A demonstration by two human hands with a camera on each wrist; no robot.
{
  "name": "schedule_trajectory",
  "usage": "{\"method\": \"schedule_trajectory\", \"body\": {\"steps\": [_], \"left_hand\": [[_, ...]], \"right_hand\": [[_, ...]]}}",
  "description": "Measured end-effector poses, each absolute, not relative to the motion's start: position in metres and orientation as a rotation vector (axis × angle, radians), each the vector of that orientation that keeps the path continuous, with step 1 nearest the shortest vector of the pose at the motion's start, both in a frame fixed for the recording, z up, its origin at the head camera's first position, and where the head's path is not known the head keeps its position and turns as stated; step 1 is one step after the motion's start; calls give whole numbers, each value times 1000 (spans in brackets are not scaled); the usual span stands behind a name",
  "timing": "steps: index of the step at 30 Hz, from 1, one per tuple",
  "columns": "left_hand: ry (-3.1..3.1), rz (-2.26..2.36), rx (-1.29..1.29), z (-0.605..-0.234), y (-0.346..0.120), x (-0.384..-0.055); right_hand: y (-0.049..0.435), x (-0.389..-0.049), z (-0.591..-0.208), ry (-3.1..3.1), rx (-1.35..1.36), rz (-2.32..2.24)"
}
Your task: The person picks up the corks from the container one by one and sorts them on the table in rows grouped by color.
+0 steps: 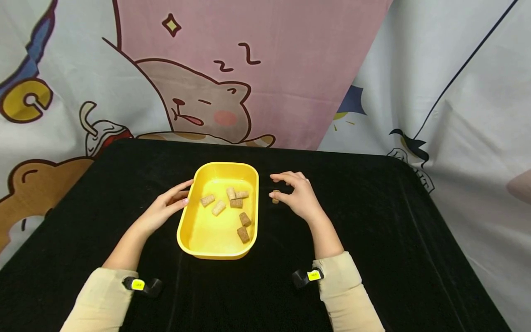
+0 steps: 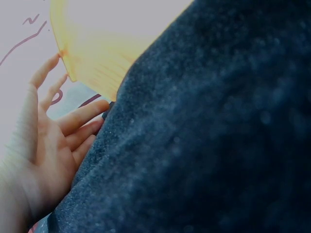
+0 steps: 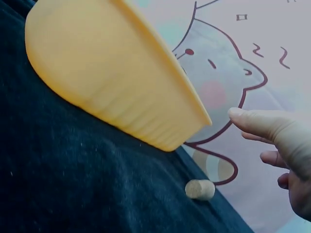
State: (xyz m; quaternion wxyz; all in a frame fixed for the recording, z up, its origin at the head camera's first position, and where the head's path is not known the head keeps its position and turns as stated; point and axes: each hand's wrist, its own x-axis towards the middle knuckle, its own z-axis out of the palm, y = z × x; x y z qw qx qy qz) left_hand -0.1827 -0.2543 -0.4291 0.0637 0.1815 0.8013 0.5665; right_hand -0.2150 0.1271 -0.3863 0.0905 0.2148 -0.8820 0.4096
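A yellow plastic tray [image 1: 211, 235] holds several cork pieces [image 1: 218, 208], some light and some darker brown. At its left side my left hand [image 1: 159, 211] touches the rim with extended fingertips; the left wrist view shows those fingers [image 2: 80, 119] spread against the tray's wall. One more cork [image 3: 200, 190] lies on the black cloth just right of the tray. My right hand [image 1: 299, 196] is over this cork, thumb and fingers parted. In the right wrist view nothing is between them, and the cork sits below the thumb [image 3: 257, 124].
Black cloth [image 1: 373, 230] covers the table under the tray. Behind it hangs a printed curtain [image 1: 290, 69] with a sleeping cartoon bear. A small camera is strapped on each wrist, over beige sleeves [image 1: 97, 295]. Part of another person's skin [image 1: 520, 186] shows at the far right edge.
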Motion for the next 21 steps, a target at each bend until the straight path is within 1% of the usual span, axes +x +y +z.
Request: {"method": "schedule_trajectory", "body": {"steps": [5, 11, 21], "left_hand": [[2420, 1709, 543, -429, -255, -183], [2419, 1706, 524, -429, -256, -183], [2417, 1705, 543, -429, -255, -184]], "right_hand": [[120, -210, -378, -2586, 708, 1274], [110, -205, -373, -2564, 865, 1292], [92, -197, -365, -2738, 1109, 1152]]}}
